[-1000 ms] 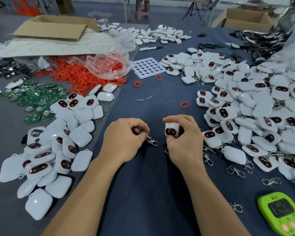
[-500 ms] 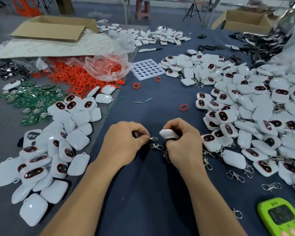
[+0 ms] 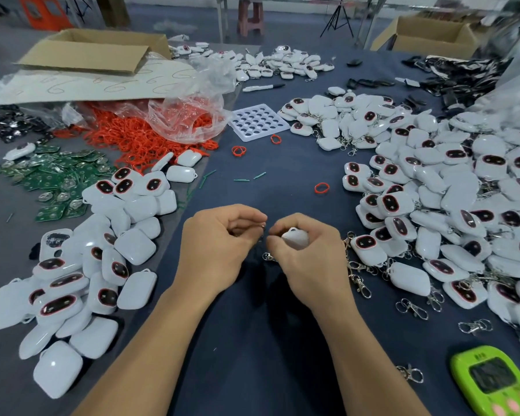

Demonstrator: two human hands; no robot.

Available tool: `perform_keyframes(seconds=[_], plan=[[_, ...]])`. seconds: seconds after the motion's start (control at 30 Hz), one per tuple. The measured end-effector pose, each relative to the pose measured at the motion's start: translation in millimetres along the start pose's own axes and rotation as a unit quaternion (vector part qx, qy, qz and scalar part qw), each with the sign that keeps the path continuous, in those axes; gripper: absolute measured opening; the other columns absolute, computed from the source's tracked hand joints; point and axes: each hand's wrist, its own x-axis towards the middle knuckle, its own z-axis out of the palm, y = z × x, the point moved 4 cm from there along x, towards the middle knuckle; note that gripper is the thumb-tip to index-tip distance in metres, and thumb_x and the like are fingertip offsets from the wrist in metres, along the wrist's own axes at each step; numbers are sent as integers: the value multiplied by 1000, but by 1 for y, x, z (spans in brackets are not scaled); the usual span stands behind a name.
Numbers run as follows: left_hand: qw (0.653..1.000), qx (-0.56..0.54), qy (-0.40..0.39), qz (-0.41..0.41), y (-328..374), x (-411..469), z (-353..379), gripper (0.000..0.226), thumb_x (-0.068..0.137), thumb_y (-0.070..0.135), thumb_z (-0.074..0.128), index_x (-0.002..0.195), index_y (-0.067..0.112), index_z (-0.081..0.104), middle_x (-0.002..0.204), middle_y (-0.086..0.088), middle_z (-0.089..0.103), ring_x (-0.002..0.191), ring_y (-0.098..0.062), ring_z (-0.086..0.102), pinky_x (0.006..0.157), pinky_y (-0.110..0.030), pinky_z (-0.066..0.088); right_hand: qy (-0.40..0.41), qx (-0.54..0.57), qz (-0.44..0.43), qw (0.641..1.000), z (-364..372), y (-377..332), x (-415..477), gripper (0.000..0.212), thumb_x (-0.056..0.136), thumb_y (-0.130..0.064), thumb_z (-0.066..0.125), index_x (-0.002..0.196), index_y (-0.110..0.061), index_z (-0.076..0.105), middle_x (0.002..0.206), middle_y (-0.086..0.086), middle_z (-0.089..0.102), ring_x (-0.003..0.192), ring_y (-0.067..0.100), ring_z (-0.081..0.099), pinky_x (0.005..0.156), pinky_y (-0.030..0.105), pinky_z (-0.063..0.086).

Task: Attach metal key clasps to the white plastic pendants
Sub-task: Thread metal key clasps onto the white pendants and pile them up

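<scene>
At the left of the frame, a heap of white plastic pendants [image 3: 81, 265] is lying without clasps, so much of the job looks undone. At centre, the left hand [image 3: 219, 244] is pinching the ring of a metal key clasp [image 3: 267, 256] between curled fingers. The right hand [image 3: 309, 256] is wrapping its fingers round one pendant [image 3: 296, 237], and the two hands are meeting fingertip to fingertip. Whether the ring is through the pendant's loop cannot be told. To the right, a far larger heap of clasped pendants [image 3: 433, 211] is spreading out, suggesting a good share is finished, with loose clasps [image 3: 412, 307] lying just beside it.

A dark blue counter [image 3: 267, 355] is carrying everything: green circuit boards [image 3: 54, 178] and orange rings [image 3: 138, 139] at upper left, a white tray [image 3: 258, 121] at upper centre, a green timer [image 3: 493, 382] at lower right. Beyond, a cardboard box [image 3: 93, 51], a stool [image 3: 249, 16] and a tripod [image 3: 336, 16] are standing along the top.
</scene>
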Motion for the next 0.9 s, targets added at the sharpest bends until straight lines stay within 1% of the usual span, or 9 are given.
perform_keyframes(seconds=[0.07, 0.17, 0.33, 0.47, 0.5, 0.6, 0.63, 0.8, 0.9], plan=[[1000, -24, -4, 2, 2, 0, 1, 40, 84, -2, 75, 82, 38, 77, 81, 19, 77, 80, 0, 75, 72, -11, 54, 3, 4, 9, 1000, 2, 1, 0, 7, 78, -25, 74, 80, -32, 74, 70, -11, 72, 61, 7, 67, 60, 22, 54], [1000, -14, -13, 17, 7, -3, 4, 44, 86, -3, 73, 87, 41, 75, 84, 23, 77, 85, 3, 74, 76, -9, 53, 27, 10, 15, 999, 1, 2, 1, 15, 83, -19, 79, 81, -33, 75, 69, -9, 73, 62, 9, 68, 64, 29, 58], [999, 3, -24, 30, 11, -6, 7, 48, 85, -4, 74, 87, 44, 74, 85, 26, 75, 83, 6, 73, 76, -7, 52, 27, -8, 13, 1000, -1, 2, 1, 14, 84, -16, 78, 79, -29, 78, 67, -9, 73, 59, 7, 66, 59, 22, 54], [1000, -5, -8, 17, 12, -6, 6, 42, 82, -2, 77, 88, 40, 75, 83, 27, 75, 81, 6, 72, 72, -5, 51, 37, -16, 4, 999, -2, 0, 2, 17, 82, -15, 76, 72, -29, 76, 63, -11, 70, 56, 3, 62, 56, 15, 47], [1000, -8, -4, 9, 11, -6, 6, 40, 82, 0, 79, 86, 40, 76, 81, 26, 75, 78, 6, 72, 70, -5, 50, 47, -2, 6, 999, -3, 1, 2, 18, 82, -14, 77, 71, -28, 75, 62, -10, 69, 55, 2, 60, 56, 16, 47], [1000, -6, -8, -1, 11, -4, 6, 31, 81, 9, 82, 81, 40, 80, 78, 25, 75, 72, 5, 71, 65, -6, 50, 54, 73, 29, 995, -5, 4, 5, 14, 81, -9, 79, 73, -20, 76, 65, 2, 68, 58, 10, 59, 58, 30, 50], [1000, -13, -11, -2, 11, -4, 5, 30, 81, 9, 83, 80, 40, 80, 77, 24, 75, 72, 4, 71, 65, -7, 51, 49, 93, 34, 994, -5, 4, 6, 13, 81, -8, 79, 73, -19, 77, 67, 6, 68, 59, 12, 57, 58, 31, 49], [998, -48, -31, -9, 11, -2, 7, 29, 82, 8, 79, 80, 37, 81, 79, 15, 78, 78, -4, 75, 72, -17, 57, 23, 121, 32, 992, -5, 4, 6, 4, 77, -16, 77, 75, -18, 78, 67, 2, 69, 60, 10, 57, 58, 23, 48], [999, -40, -20, -11, 10, -3, 7, 28, 83, 10, 78, 77, 37, 81, 79, 15, 77, 77, -5, 74, 72, -19, 57, 37, 84, 23, 996, -5, 5, 5, 12, 81, -13, 80, 74, -23, 77, 67, -2, 70, 58, 7, 59, 56, 19, 49]])
